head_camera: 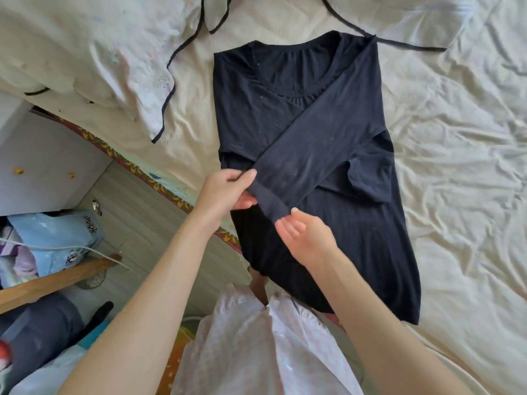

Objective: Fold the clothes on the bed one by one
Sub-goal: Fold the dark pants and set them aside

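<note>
A dark navy long-sleeved top lies flat on the cream bed sheet, neckline at the far end. Its sides are folded inward, and one long sleeve runs diagonally across the body from the upper right shoulder to the lower left. My left hand pinches that sleeve near the cuff, thumb on top. My right hand hovers just below the cuff end, palm up, fingers relaxed, holding nothing.
Cream clothes with dark piping lie bunched at the bed's upper left and top. The bed's patterned edge runs diagonally; beyond it are floor, a white cabinet, bags and a wooden bar.
</note>
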### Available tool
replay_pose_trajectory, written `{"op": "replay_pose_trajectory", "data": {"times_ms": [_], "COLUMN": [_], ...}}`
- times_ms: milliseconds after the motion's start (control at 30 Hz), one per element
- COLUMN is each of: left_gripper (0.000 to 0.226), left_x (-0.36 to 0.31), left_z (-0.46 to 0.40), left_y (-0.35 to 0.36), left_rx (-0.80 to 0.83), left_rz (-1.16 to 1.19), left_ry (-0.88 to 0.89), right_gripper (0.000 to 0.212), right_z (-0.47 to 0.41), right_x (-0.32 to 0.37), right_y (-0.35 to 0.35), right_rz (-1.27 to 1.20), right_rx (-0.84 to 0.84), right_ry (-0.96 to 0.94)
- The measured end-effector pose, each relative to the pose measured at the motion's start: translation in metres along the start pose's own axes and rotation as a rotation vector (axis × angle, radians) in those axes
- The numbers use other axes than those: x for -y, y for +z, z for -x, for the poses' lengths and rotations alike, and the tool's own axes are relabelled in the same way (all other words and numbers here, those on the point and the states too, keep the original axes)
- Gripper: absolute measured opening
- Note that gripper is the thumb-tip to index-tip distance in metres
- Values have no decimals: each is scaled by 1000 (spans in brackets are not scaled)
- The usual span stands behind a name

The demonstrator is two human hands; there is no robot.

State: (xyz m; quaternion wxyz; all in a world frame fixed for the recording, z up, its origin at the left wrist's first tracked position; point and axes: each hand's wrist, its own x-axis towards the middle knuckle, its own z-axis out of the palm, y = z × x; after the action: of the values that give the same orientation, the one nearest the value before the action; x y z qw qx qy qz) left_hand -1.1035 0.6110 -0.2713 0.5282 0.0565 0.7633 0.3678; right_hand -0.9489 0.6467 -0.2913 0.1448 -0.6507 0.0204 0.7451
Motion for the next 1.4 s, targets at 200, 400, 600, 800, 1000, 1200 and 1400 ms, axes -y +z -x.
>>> {"op": "replay_pose_trajectory", "data": {"times_ms": [200, 400, 600, 800, 1000, 1200, 1400], "left_gripper": [33, 48, 46, 25, 8, 60, 40], "left_x": [14, 69, 79, 104, 151, 180, 214], "left_z": [-38, -52, -62, -27, 14, 18, 6], "left_y": [22, 4, 6, -2, 0, 24, 57], "left_rx": [-160, -250, -70, 125, 136, -8, -91], "left_rz": [-85, -189, -113, -182, -239, -114, -35], "left_ry": [-64, -88, -183, -228, -262, -242, -220], "right_gripper": [37, 34, 54, 52, 47, 39, 43], "right_z": [-23, -43, -73, -48, -14, -17, -39], "right_x": [44, 25, 31, 20, 18, 41, 71], "right_y": [-12, -25, -7, -44, -138, -211, -252], "right_rz": [154, 1543, 2111, 2014, 1697, 1683, 1513], "right_rx": [-116, -35, 11, 34, -168, -408, -487], "right_ry": [-146, -1127, -1038, -895, -823, -921, -923]}}
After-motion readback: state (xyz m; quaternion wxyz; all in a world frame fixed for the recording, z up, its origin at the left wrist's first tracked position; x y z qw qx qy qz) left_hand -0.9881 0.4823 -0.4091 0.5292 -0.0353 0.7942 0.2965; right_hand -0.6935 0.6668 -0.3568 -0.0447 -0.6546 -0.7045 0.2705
